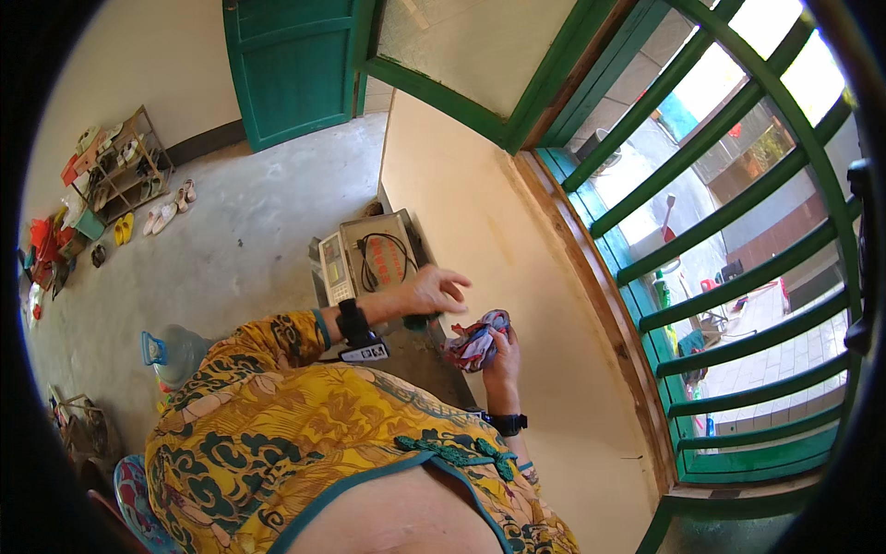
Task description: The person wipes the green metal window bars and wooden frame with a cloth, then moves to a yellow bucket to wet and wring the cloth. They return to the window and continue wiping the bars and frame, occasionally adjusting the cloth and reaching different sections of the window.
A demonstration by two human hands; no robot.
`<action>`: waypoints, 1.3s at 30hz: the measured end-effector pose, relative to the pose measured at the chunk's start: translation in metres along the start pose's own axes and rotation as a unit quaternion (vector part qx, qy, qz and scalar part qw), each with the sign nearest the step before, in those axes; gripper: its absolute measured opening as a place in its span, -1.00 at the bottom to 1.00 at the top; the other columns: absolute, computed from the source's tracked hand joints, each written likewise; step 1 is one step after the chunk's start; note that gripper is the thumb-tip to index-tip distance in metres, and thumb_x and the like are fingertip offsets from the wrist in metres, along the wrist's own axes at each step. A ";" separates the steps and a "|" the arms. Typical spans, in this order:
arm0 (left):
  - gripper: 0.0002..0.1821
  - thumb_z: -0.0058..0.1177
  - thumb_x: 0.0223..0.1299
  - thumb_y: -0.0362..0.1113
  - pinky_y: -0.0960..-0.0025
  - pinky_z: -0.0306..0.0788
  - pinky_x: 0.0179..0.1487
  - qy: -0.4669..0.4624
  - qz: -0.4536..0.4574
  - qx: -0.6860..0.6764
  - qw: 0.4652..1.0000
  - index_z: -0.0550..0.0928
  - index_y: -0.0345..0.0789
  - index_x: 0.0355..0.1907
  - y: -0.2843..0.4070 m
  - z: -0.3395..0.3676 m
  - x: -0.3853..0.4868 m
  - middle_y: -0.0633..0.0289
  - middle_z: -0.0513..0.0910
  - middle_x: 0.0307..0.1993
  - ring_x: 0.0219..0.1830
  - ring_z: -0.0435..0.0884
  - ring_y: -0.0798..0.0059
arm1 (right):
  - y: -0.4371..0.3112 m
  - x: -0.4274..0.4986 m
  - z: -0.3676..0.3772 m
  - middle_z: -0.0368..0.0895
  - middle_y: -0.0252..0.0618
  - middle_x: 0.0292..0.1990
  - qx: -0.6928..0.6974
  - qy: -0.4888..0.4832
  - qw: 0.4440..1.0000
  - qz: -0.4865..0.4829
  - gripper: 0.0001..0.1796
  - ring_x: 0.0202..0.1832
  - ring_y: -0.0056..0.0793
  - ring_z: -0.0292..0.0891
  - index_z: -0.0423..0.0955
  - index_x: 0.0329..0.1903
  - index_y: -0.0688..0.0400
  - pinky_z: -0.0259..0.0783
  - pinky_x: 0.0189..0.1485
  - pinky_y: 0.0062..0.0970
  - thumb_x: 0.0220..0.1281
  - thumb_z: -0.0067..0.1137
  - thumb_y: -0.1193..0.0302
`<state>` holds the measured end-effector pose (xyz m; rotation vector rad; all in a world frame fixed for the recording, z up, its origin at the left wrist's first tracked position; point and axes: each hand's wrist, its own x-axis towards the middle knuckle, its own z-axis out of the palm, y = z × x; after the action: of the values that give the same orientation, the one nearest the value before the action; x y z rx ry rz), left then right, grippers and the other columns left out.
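Note:
My left hand point(437, 289) reaches in from the left over the edge of an electronic platform scale point(377, 256), its fingers apart and slightly bent, with nothing in them. Just right of it and a little lower, my right hand point(504, 356) grips a crumpled patterned cloth point(477, 341) in blue, red and white. Its fingers are partly hidden by the cloth. Pale wall lies behind both hands. The scale has a keypad panel point(336, 269) and a coiled black cable point(377, 262) on its top, which bears red writing. A dark green thing point(419, 321), partly covered, shows under my left hand.
A green barred window point(692, 256) is at the right. A large water bottle point(181, 353) stands on the floor at the left. Farther off are a shoe rack point(131, 166), yellow slippers point(124, 228), pale shoes point(160, 218) and a green door point(294, 76). A patterned seat point(131, 502) shows at lower left.

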<state>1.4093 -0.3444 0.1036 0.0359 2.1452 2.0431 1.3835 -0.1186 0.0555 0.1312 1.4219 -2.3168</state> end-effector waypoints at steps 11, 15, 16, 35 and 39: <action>-0.30 0.18 0.11 -0.34 0.43 0.48 -0.53 0.227 0.049 -0.172 0.957 0.26 -0.46 0.30 0.037 -0.209 0.050 0.05 0.62 -0.20 -0.62 0.56 0.43 | -0.069 0.105 0.126 0.53 -0.20 -0.20 -0.345 0.034 0.871 -0.347 -0.52 -0.22 -0.45 0.49 0.35 0.00 0.26 0.45 -0.10 -0.47 -0.05 0.24 0.52; -0.29 0.11 0.16 -0.35 0.53 0.45 -0.45 0.209 0.033 -0.176 0.961 0.18 -0.44 0.35 0.056 -0.288 0.078 0.04 0.61 -0.03 -0.53 0.54 0.55 | -0.122 0.138 0.203 0.48 -0.18 -0.09 -0.309 0.111 0.782 -0.530 -0.56 -0.05 -0.37 0.45 0.39 0.01 0.20 0.37 0.05 -0.42 0.02 0.27 0.54; -0.28 0.13 0.15 -0.35 0.51 0.45 -0.42 0.208 0.042 -0.196 0.957 0.17 -0.43 0.34 0.059 -0.302 0.087 0.00 0.60 -0.02 -0.51 0.52 0.52 | -0.132 0.148 0.219 0.46 -0.13 -0.04 -0.373 0.164 0.677 -0.613 -0.55 -0.05 -0.26 0.46 0.41 0.01 0.18 0.37 0.05 -0.37 0.01 0.29 0.55; -0.86 0.14 0.05 -0.32 0.48 0.37 -0.38 0.052 0.069 -0.363 0.928 0.52 -0.32 -0.40 0.069 -0.329 0.080 0.24 0.52 -0.58 -0.53 0.47 0.49 | -0.084 0.140 0.268 0.50 -0.09 -0.16 -0.601 0.163 0.587 -0.517 -0.64 -0.18 -0.09 0.52 0.58 -0.11 0.01 0.46 -0.18 -0.30 -0.04 0.19 0.58; -0.84 0.17 0.04 -0.33 0.50 0.44 -0.40 0.057 0.055 -0.372 0.925 0.55 -0.35 -0.36 0.067 -0.314 0.061 0.19 0.57 -0.57 -0.54 0.55 0.47 | -0.112 0.135 0.276 0.48 -0.06 -0.15 -0.652 0.215 0.499 -0.529 -0.63 -0.21 -0.05 0.53 0.55 -0.07 0.01 0.49 -0.23 -0.22 -0.02 0.15 0.52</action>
<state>1.2966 -0.6420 0.1756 -0.0679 1.3007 2.8397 1.2539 -0.3553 0.2405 -0.8976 3.8131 -0.8004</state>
